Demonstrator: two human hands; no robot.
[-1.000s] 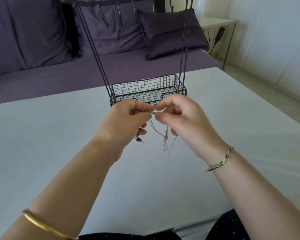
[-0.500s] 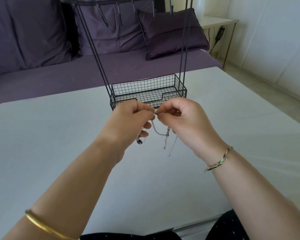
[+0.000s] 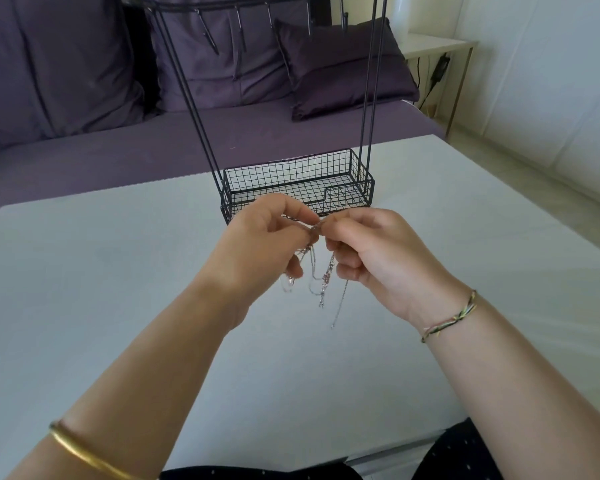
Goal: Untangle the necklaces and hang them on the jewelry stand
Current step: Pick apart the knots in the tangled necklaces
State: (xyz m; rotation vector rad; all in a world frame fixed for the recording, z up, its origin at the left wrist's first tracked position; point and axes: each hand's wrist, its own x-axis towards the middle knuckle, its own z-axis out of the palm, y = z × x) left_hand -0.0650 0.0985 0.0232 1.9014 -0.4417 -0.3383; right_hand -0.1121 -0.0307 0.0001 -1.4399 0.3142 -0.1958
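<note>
Thin silver necklaces (image 3: 323, 282) hang in a tangle between my two hands, above the white table (image 3: 118, 271). My left hand (image 3: 260, 244) pinches the chains at the top with thumb and fingers. My right hand (image 3: 371, 251) pinches the same spot from the right, fingertips almost meeting the left. Loose chain ends dangle below, one reaching furthest down on the right. Just behind my hands stands the black wire jewelry stand (image 3: 347, 168), with a mesh basket at its base and hooks on a top bar (image 3: 239, 32).
A purple sofa (image 3: 118, 143) with cushions runs behind the table. A small white side table (image 3: 437, 46) stands at the back right near the wall. The table's front edge is close to my body.
My hands have shifted slightly, and the chains hang lower and more spread. The dark pendant seen below my left hand earlier is hidden now.
</note>
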